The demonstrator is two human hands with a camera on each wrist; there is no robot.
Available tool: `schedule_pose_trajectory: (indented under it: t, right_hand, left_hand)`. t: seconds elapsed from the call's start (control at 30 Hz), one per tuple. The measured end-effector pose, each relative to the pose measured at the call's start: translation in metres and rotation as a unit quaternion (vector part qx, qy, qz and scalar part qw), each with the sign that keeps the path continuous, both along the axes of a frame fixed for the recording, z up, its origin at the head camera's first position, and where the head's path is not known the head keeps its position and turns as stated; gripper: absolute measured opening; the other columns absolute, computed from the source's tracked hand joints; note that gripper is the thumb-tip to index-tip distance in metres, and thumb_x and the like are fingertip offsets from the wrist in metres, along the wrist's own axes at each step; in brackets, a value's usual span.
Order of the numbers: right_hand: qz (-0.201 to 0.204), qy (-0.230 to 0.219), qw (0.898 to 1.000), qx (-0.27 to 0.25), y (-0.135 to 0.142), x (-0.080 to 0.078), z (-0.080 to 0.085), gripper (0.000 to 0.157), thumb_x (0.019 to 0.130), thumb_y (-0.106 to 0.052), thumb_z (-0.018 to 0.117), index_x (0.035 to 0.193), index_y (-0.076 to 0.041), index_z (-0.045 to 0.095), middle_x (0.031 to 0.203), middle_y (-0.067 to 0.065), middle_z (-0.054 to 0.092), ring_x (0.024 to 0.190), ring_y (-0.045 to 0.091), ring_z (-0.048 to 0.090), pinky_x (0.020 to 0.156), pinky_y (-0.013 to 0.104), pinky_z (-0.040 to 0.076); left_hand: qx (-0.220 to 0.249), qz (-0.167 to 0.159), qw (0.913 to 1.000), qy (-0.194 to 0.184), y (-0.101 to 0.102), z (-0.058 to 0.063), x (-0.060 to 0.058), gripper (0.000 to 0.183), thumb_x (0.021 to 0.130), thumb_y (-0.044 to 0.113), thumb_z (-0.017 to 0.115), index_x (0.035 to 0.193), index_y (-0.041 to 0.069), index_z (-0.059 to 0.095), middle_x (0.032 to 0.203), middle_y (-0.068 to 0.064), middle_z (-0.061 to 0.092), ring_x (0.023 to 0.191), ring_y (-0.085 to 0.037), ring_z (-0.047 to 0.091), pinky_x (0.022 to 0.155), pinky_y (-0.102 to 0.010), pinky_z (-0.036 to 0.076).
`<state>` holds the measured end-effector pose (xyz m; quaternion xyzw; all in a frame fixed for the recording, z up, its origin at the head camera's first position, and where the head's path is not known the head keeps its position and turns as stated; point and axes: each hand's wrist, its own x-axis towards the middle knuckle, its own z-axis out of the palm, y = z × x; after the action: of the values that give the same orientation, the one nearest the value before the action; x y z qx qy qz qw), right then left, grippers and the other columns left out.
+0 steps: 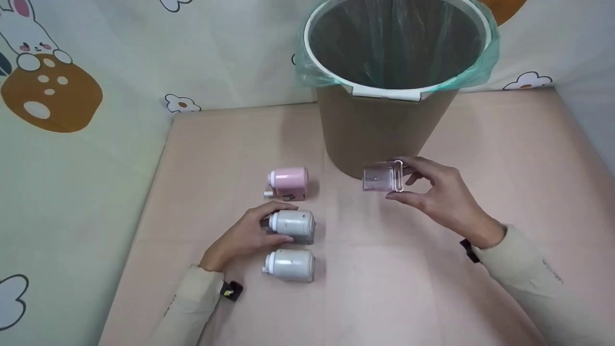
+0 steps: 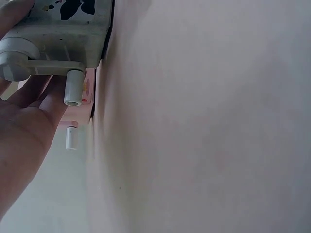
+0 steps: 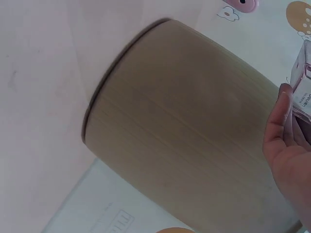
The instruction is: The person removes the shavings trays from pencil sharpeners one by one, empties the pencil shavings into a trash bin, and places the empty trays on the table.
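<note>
My left hand grips the middle grey hand-crank pencil sharpener, thumb on its near side and fingers on its far side. Its white crank points down in the left wrist view. My right hand pinches a clear plastic shavings drawer above the table, in front of the bin. Printed lettering shows on this drawer at the right edge of the right wrist view. A pink sharpener stands beyond the gripped one, a second grey sharpener on the near side.
A large brown trash bin with a green plastic liner over its white rim stands at the back of the pink-covered table. Behind it hangs a pale wall covering with cartoon prints.
</note>
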<state>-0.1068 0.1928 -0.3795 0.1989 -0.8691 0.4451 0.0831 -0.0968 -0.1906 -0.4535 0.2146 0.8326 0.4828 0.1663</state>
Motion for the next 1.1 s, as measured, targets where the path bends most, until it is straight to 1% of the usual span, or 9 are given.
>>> schedule_pose_trajectory:
  t: [0.2, 0.3, 0.43, 0.5, 0.63, 0.87, 0.97, 1.1]
  right_hand:
    - [-0.013, -0.005, 1.0, 0.026, -0.003, -0.001, -0.01, 0.06, 0.071, -0.007, 0.09, 0.127, -0.007, 0.067, 0.109, 0.003, 0.074, 0.088, 0.004, 0.062, 0.078, 0.009, 0.049]
    - [-0.019, -0.017, 0.999, 0.037, -0.003, -0.001, -0.014, 0.058, 0.074, -0.009, 0.089, 0.127, -0.007, 0.066, 0.108, 0.003, 0.074, 0.089, 0.009, 0.063, 0.076, 0.012, 0.049]
    - [-0.026, -0.04, 0.997, 0.057, -0.004, -0.003, -0.02, 0.057, 0.076, -0.009, 0.087, 0.128, -0.006, 0.064, 0.109, 0.007, 0.073, 0.092, 0.019, 0.067, 0.073, 0.017, 0.05]
    - [-0.027, -0.053, 0.996, 0.069, -0.004, -0.004, -0.023, 0.058, 0.077, -0.009, 0.086, 0.129, -0.005, 0.062, 0.11, 0.008, 0.073, 0.092, 0.022, 0.068, 0.072, 0.018, 0.05]
    - [-0.025, -0.075, 0.994, 0.08, -0.004, -0.006, -0.031, 0.056, 0.079, -0.01, 0.084, 0.13, -0.005, 0.061, 0.113, 0.009, 0.073, 0.092, 0.022, 0.07, 0.07, 0.018, 0.049]
    - [-0.02, -0.1, 0.991, 0.087, -0.002, -0.009, -0.041, 0.055, 0.081, -0.014, 0.083, 0.132, -0.008, 0.06, 0.118, 0.009, 0.072, 0.082, 0.022, 0.068, 0.062, 0.02, 0.048]
    - [-0.017, -0.11, 0.99, 0.089, -0.002, -0.011, -0.044, 0.057, 0.081, -0.018, 0.084, 0.132, -0.01, 0.06, 0.118, 0.007, 0.072, 0.084, 0.022, 0.069, 0.062, 0.021, 0.049]
    - [-0.021, -0.108, 0.989, 0.102, -0.002, -0.015, -0.048, 0.057, 0.08, -0.018, 0.085, 0.131, -0.01, 0.061, 0.119, 0.005, 0.073, 0.093, 0.022, 0.071, 0.072, 0.028, 0.052]
  left_hand:
    - [-0.005, 0.003, 1.0, -0.006, 0.001, 0.001, 0.0, 0.059, 0.08, 0.024, 0.086, 0.133, 0.019, 0.061, 0.142, -0.003, 0.057, 0.127, -0.022, 0.054, 0.112, -0.043, 0.041]
    - [-0.005, 0.004, 0.9999, -0.01, 0.001, 0.002, 0.0, 0.059, 0.08, 0.024, 0.085, 0.133, 0.019, 0.061, 0.143, -0.002, 0.056, 0.127, -0.022, 0.053, 0.112, -0.044, 0.04]
    - [-0.001, 0.002, 0.9999, -0.011, 0.0, 0.003, -0.001, 0.059, 0.08, 0.024, 0.085, 0.133, 0.019, 0.06, 0.142, -0.003, 0.056, 0.125, -0.022, 0.054, 0.11, -0.039, 0.042]
    - [-0.001, 0.003, 0.9999, -0.011, 0.0, 0.003, 0.0, 0.059, 0.08, 0.025, 0.086, 0.133, 0.019, 0.061, 0.142, -0.002, 0.056, 0.123, -0.021, 0.054, 0.109, -0.037, 0.043]
    - [0.002, 0.002, 0.9999, -0.012, 0.0, 0.003, 0.001, 0.059, 0.08, 0.025, 0.086, 0.133, 0.02, 0.061, 0.142, -0.002, 0.056, 0.124, -0.02, 0.054, 0.109, -0.034, 0.042]
    - [0.005, 0.001, 0.9999, -0.014, 0.0, 0.002, 0.0, 0.059, 0.08, 0.024, 0.085, 0.133, 0.019, 0.061, 0.142, -0.002, 0.057, 0.127, -0.021, 0.053, 0.11, -0.035, 0.042]
    - [0.004, 0.0, 0.9999, -0.009, 0.0, 0.002, 0.001, 0.059, 0.08, 0.024, 0.085, 0.134, 0.018, 0.061, 0.142, -0.002, 0.057, 0.126, -0.021, 0.053, 0.11, -0.036, 0.043]
    - [0.001, 0.0, 1.0, -0.004, 0.0, 0.002, 0.001, 0.059, 0.08, 0.024, 0.085, 0.133, 0.018, 0.061, 0.142, -0.002, 0.057, 0.127, -0.021, 0.053, 0.111, -0.038, 0.042]
